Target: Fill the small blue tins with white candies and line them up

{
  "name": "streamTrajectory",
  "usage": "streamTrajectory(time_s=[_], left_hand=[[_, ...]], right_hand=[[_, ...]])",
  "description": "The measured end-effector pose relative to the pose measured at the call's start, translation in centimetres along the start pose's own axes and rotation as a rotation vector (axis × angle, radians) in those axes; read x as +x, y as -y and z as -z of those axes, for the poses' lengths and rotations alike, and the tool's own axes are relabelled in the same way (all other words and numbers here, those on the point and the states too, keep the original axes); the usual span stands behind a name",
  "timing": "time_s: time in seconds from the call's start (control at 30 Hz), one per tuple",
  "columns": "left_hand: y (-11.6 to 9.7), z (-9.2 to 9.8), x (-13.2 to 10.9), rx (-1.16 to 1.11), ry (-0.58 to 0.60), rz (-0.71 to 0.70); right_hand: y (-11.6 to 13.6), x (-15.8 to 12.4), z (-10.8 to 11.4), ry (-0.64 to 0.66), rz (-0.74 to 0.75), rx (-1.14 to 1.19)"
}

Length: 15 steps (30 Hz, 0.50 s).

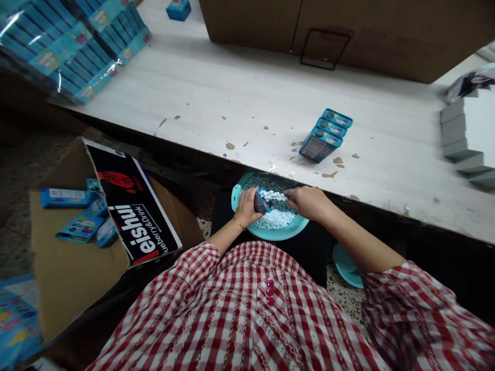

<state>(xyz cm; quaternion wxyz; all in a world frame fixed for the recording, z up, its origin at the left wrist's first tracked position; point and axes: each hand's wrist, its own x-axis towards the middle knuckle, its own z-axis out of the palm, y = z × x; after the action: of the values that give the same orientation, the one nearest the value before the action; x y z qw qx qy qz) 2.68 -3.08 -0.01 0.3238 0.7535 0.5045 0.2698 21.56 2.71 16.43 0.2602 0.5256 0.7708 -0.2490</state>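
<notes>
Over a turquoise basin [235,198] of small white pellets [275,220], my left hand [247,207] is closed round a small blue box [261,201], tilted toward the right. My right hand [307,201] is closed at the other side of the basin, gripping what looks like a small scoop [275,196]. White pellets heap along the scoop and reach up to the box's opening. The pellets and fingers mostly cover the scoop's body and handle. On the table edge ahead stand three small blue boxes [323,135] in a row.
A white worn table [216,93] spans the front. Wrapped blue box packs [77,51] lie at its left end, a large brown carton [263,31] at the back, white cartons [467,129] at right. An open carton [69,278] with blue boxes stands at my left.
</notes>
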Motion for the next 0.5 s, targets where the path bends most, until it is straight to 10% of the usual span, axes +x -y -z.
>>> streamTrajectory(time_s=[0.3, 0.5], left_hand=[[0.3, -0.2, -0.1, -0.005, 0.035, 0.015], [1.3, 1.4, -0.9, -0.013, -0.074, 0.045]], right_hand=[[2.9, -0.6, 2.7, 0.032, 0.003, -0.162], [-2.8, -0.9, -3.5, 0.093, -0.144, -0.075]])
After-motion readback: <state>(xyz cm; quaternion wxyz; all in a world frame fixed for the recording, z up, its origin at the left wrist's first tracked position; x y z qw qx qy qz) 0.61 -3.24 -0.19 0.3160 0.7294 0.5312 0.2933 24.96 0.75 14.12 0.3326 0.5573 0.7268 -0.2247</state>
